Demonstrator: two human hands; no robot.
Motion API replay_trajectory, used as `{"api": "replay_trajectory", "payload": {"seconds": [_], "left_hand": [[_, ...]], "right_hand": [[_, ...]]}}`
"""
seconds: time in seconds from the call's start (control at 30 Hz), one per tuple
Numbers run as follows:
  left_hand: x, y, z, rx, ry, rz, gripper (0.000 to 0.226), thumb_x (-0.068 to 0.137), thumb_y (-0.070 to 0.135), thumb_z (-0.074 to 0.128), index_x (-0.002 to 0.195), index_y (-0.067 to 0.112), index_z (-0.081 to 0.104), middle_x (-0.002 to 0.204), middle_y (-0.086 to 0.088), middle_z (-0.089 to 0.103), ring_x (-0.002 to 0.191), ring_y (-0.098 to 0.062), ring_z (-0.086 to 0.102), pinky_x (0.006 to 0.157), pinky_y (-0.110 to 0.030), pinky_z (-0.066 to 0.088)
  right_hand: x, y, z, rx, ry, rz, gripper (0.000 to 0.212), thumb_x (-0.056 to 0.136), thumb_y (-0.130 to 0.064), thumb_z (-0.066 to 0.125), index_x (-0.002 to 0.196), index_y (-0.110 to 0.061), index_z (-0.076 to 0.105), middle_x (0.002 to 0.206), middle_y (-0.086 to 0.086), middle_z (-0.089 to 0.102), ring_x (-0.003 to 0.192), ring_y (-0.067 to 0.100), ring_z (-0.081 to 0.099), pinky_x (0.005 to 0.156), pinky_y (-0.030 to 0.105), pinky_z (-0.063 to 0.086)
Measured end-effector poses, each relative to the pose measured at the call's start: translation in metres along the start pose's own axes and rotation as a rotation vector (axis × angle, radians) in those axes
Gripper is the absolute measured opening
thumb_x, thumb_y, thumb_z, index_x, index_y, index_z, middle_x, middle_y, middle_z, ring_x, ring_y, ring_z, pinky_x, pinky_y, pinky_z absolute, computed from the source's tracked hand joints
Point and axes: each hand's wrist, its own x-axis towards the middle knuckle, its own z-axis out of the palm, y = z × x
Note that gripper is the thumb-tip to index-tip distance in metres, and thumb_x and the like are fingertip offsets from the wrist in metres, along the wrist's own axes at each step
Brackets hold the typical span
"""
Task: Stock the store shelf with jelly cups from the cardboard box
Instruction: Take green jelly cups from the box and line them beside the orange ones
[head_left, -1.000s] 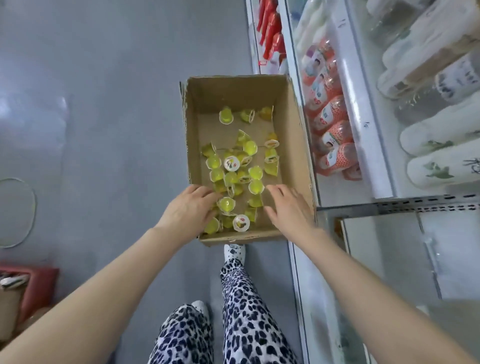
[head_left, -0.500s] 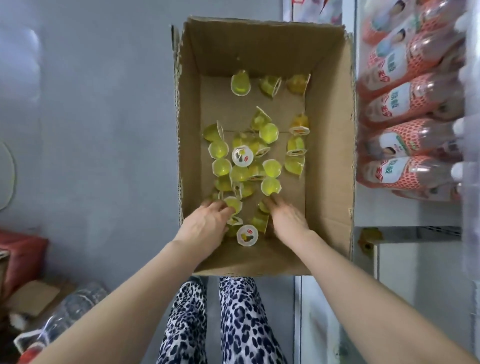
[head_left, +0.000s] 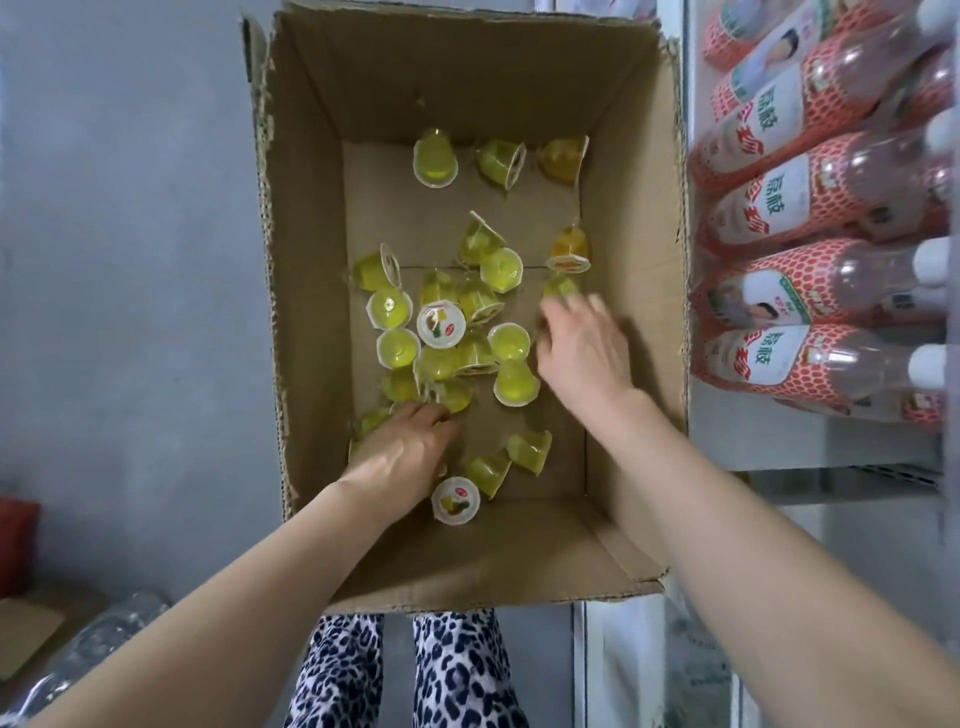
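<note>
Your left hand (head_left: 402, 454) is lying palm down in the lower left of the cardboard box (head_left: 306, 260), fingertips pushing into the nearest jelly cups (head_left: 452, 332); whether it is gripping one is hidden beneath the palm. Your right hand (head_left: 584, 353), blurred, is reaching at centre right with fingers loosely spread and holding nothing visible, just below a yellow-green cup (head_left: 560, 287). Most cups are lying tumbled between your two hands; three more (head_left: 435, 163) are sitting apart at the box's top end. To the right, pink-labelled drink bottles (head_left: 810, 291) are lying on the store shelf (head_left: 831, 457). You are probably gathering a handful: try sweeping both hands inward, cupping several at once, squeezing gently so the sealed lids are not bursting.
</note>
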Motion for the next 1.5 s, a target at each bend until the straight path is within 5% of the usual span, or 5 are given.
{"api": "replay_trajectory", "payload": {"seconds": [0.43,0.73,0.93,1.17,1.5], "left_hand": [[0.083,-0.029,-0.038,0.036,0.225,0.023,0.049,0.074,0.003,0.075,0.121,0.012,0.064,0.115,-0.009,0.064,0.102,-0.032,0.058,0.081,-0.041,0.054],[0.110,-0.034,-0.047,-0.010,0.236,-0.024,0.044,0.087,0.011,0.063,0.131,0.015,0.057,0.122,-0.010,0.060,0.112,-0.033,0.052,0.092,-0.044,0.048],[0.146,-0.022,-0.048,0.025,0.279,0.054,0.064,0.079,0.015,0.067,0.140,0.013,0.046,0.130,-0.009,0.055,0.119,-0.033,0.047,0.096,-0.047,0.046],[0.191,-0.001,-0.041,0.354,0.058,0.282,0.067,0.086,0.022,0.060,0.147,0.029,0.034,0.157,-0.003,0.024,0.146,-0.030,0.015,0.119,-0.047,0.016],[0.176,-0.002,-0.058,0.433,0.039,0.042,0.060,0.088,0.036,0.060,0.142,0.023,0.036,0.147,-0.012,0.030,0.143,-0.040,0.015,0.119,-0.050,0.006]], "right_hand": [[0.191,0.011,-0.003,-0.257,-0.145,0.150,0.092,0.084,-0.013,0.070,0.156,-0.020,0.013,0.158,0.022,0.012,0.147,0.044,0.004,0.114,0.044,0.029],[0.125,0.006,0.028,-0.114,-0.283,0.135,0.081,0.087,-0.013,0.066,0.153,-0.023,0.020,0.148,0.009,0.038,0.132,0.038,0.035,0.105,0.049,0.036],[0.063,0.021,0.034,0.384,-0.223,0.079,0.072,0.080,-0.023,0.076,0.143,-0.019,0.040,0.132,0.009,0.056,0.121,0.031,0.053,0.099,0.037,0.044],[0.019,0.021,0.057,0.396,0.015,0.275,0.058,0.084,-0.018,0.072,0.136,-0.005,0.049,0.129,0.015,0.051,0.121,0.032,0.050,0.102,0.040,0.041],[-0.003,0.025,0.049,0.205,-0.029,0.169,0.029,0.093,-0.022,0.059,0.121,-0.014,0.066,0.118,0.013,0.062,0.110,0.035,0.049,0.096,0.040,0.040]]}}
